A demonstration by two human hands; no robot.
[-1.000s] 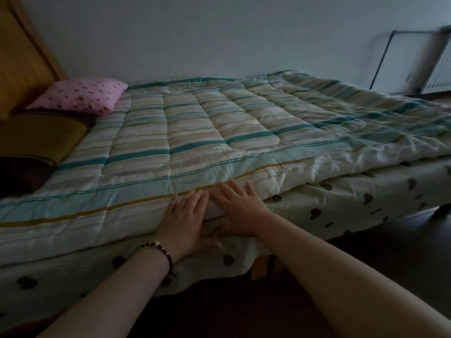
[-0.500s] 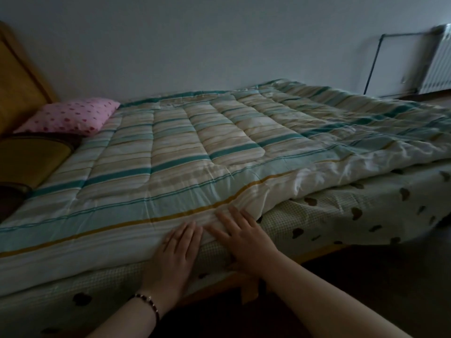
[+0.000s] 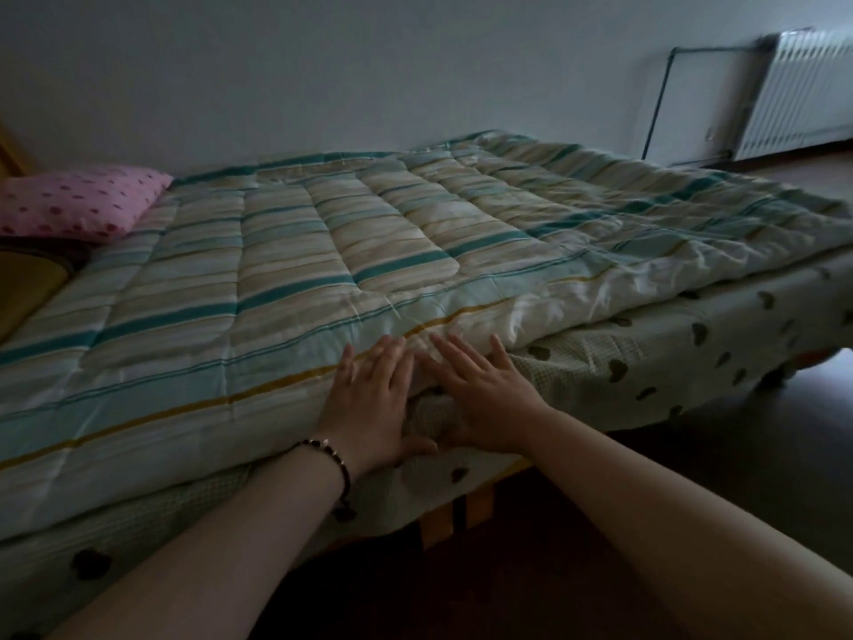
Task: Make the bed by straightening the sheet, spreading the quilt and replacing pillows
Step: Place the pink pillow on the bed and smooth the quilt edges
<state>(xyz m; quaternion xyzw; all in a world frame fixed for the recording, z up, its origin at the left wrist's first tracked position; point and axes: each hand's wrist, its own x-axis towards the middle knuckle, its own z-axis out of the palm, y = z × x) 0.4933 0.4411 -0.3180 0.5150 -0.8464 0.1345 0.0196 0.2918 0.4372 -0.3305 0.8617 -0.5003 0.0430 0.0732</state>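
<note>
At the far left a pink pillow with red dots (image 3: 78, 203) lies at the head of the bed, just beside a yellow-brown cushion with a dark border (image 3: 27, 284) in front of it. Spread across the mattress to their right is the padded quilt striped in teal, cream and tan (image 3: 323, 270); it lies mostly flat, with its near edge hanging over the side and creased towards the right. Under it shows the pale checked sheet printed with dark hearts (image 3: 646, 362), draping over the wooden bed frame (image 3: 461, 515). The left hand (image 3: 369, 399), with a dark beaded bracelet (image 3: 330, 452) on its wrist, presses flat on the quilt's near edge, fingers straight and together. Just beside it, almost touching, the right hand (image 3: 484, 399) lies flat with fingers spread, over the quilt's edge and the sheet below. At the far right a white ribbed radiator (image 3: 803, 90) stands against the wall.
</note>
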